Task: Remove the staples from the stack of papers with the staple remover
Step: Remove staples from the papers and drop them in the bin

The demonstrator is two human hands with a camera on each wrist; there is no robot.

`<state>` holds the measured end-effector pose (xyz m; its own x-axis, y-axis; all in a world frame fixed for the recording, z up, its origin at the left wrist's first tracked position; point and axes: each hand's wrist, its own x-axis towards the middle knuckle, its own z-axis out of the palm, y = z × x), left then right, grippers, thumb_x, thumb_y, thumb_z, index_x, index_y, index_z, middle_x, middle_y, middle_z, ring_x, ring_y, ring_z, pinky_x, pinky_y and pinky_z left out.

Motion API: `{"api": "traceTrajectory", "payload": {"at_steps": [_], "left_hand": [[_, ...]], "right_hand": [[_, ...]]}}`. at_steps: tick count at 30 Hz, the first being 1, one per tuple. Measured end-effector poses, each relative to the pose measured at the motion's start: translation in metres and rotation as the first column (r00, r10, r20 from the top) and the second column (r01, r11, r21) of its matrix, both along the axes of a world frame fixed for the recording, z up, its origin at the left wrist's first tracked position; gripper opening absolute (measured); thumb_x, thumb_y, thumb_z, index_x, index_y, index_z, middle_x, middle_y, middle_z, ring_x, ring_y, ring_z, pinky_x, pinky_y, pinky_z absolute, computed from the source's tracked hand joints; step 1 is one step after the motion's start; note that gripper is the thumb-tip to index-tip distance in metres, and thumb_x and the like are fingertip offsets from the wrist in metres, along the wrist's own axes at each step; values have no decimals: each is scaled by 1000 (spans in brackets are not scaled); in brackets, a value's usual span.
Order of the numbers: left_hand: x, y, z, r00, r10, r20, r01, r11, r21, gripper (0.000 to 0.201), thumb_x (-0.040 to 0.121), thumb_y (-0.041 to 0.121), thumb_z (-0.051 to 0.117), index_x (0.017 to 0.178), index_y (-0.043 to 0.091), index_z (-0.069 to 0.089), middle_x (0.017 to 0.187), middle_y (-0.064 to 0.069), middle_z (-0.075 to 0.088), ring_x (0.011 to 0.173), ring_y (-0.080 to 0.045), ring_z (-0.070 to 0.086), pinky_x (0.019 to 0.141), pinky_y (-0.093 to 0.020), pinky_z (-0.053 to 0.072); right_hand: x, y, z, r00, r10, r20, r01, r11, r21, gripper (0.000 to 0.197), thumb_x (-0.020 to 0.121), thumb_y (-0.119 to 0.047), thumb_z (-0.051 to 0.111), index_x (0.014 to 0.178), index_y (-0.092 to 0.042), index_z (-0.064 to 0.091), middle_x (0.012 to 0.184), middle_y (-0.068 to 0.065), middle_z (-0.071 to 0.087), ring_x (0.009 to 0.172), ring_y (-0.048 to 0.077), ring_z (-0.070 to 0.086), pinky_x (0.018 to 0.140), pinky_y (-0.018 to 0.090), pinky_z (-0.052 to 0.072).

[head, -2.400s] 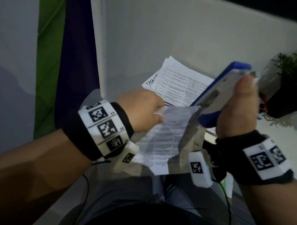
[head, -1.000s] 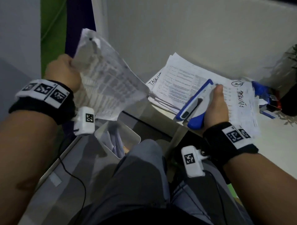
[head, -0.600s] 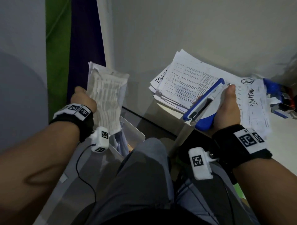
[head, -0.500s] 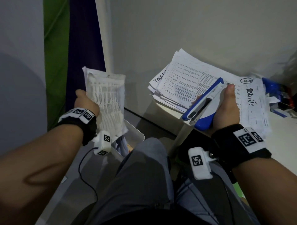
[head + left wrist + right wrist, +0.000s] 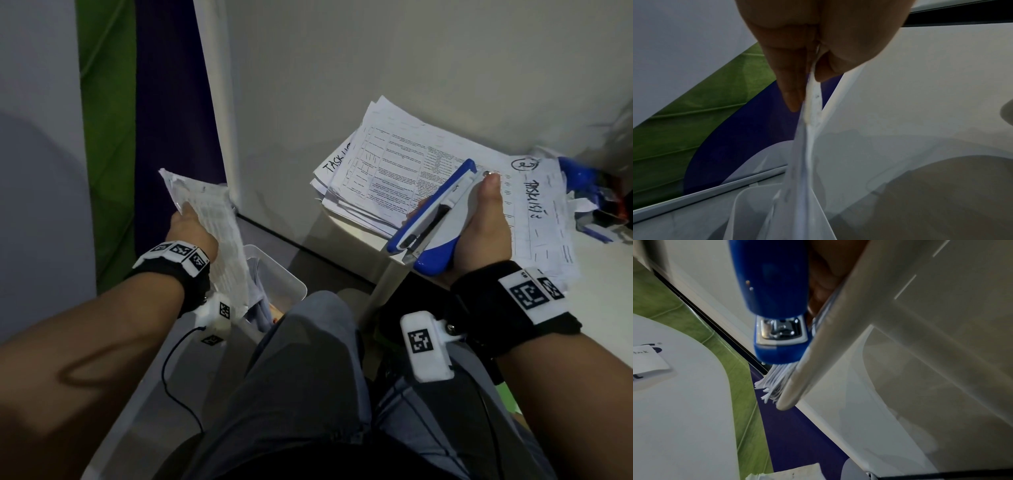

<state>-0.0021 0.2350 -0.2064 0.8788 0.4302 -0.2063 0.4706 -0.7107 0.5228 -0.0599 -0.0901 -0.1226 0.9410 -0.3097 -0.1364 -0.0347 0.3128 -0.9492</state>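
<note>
Lowered since a moment ago, the left hand [image 5: 191,228] pinches a loose set of sheets [image 5: 219,236] over the clear bin [image 5: 291,279] at near left, while the right hand [image 5: 479,233] grips the blue staple remover [image 5: 435,219] above the paper stack [image 5: 394,171] on the table's [image 5: 603,308] far right.

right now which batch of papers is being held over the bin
The thin set of papers pinched in the left hand; the thick stack lies on the table.
</note>
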Motion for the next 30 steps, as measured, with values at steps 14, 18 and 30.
{"api": "traceTrajectory", "payload": {"at_steps": [14, 18, 30], "left_hand": [[2, -7, -21, 978, -138, -154, 124, 988, -97, 87, 86, 5, 55, 151, 16, -3, 148, -15, 27, 122, -38, 45, 98, -45, 45], [-1, -10, -24, 953, -174, -247, 150, 982, -113, 90, 85, 10, 57, 150, 20, -5, 138, -17, 41, 109, -37, 55, 89, -45, 51], [-2, -10, -26, 906, -270, -325, 273, 961, -38, 98, 81, 24, 62, 149, 27, -9, 115, -17, 55, 93, -33, 59, 81, -40, 52]], "right_hand": [[-6, 6, 8, 999, -33, -9, 34, 996, 79, 83, 73, -74, 53, 128, -13, 61, 111, 13, 71, 100, 33, 69, 94, 54, 52], [-3, 1, 4, 1000, -1, 12, 0, 997, 75, 60, 92, -60, 38, 125, -16, 62, 106, 7, 73, 98, 27, 70, 91, 48, 55], [-2, 3, 4, 1000, -20, 19, 20, 1000, 13, 96, 55, -87, 61, 120, -15, 66, 107, 13, 72, 101, 34, 68, 97, 59, 49]]}}
